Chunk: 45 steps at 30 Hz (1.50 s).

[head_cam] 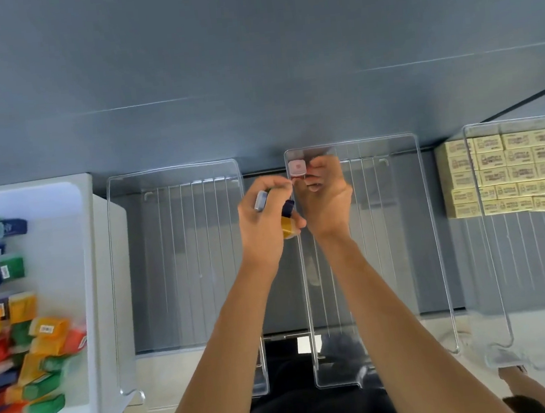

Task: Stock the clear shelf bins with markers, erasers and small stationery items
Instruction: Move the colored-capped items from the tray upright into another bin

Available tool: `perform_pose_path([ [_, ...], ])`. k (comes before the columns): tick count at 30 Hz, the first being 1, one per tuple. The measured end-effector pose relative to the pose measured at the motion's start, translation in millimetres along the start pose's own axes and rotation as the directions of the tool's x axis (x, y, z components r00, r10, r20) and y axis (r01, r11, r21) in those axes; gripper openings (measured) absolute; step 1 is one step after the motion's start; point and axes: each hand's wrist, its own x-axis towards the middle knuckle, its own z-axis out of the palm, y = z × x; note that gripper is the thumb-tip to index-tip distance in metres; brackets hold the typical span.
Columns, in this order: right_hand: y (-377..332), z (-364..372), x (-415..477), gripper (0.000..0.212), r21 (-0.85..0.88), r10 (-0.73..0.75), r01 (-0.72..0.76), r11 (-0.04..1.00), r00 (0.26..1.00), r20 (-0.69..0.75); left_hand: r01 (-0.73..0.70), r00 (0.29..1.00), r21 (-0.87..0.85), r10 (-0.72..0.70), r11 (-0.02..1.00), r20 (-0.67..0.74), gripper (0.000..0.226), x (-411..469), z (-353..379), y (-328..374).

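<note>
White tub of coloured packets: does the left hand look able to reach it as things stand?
Probably yes: the white tub is open-topped, and only the left clear bin lies between. But the left hand grips blue and yellow packets, leaving little room for more.

Plain blue-grey wall (247,40) above a dark grey shelf (285,306), pale beige floor (479,329) below.

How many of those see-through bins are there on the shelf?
3: the left bin, the middle bin with the right hand inside, and the right bin holding yellow boxes. Others may sit outside the view.
</note>
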Motion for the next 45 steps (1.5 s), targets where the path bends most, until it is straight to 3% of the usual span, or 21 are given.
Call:
perform_pose_path([
  [12,0,-10,1,0.023,0.106,0.041,-0.048,0.993,0.997,0.069,0.019,0.999,-0.023,-0.019,1.0,-0.036,0.019,0,8,-2],
  [16,-4,-23,3,0.024,0.107,0.068,-0.079,0.991,0.993,0.098,0.012,0.999,-0.022,-0.013,1.0,-0.03,0.013,-1,16,-2],
  [20,-2,-40,6,0.013,0.126,0.102,-0.119,0.985,0.986,0.136,-0.026,0.999,0.034,0.026,0.999,-0.021,0.007,-7,26,-2],
  [23,-4,-56,6,0.016,0.126,0.135,-0.152,0.98,0.982,0.133,-0.102,0.993,0.135,0.108,0.986,-0.039,0.011,-10,33,-1],
  [27,-14,-80,3,0.017,0.15,0.09,-0.115,0.982,0.982,0.165,-0.161,0.987,0.169,0.158,0.972,0.028,0.022,-17,51,7],
  [30,-22,-99,-5,0.022,0.222,0.047,-0.079,0.972,0.988,0.146,-0.13,0.988,0.173,0.114,0.976,0.103,0.04,-20,65,16],
  [37,-26,-128,-18,0.025,0.347,-0.027,-0.035,0.937,0.985,0.172,-0.056,0.975,0.303,-0.013,0.951,0.221,0.053,-23,91,24],
  [42,-20,-136,-24,0.017,0.342,0.006,-0.053,0.938,0.991,0.137,-0.13,0.929,0.415,-0.036,0.901,0.368,0.066,-23,99,9],
  [45,-13,-142,-27,0.008,0.34,0.042,-0.075,0.937,0.994,0.103,-0.078,0.923,0.435,-0.1,0.897,0.372,0.065,-24,99,1],
])
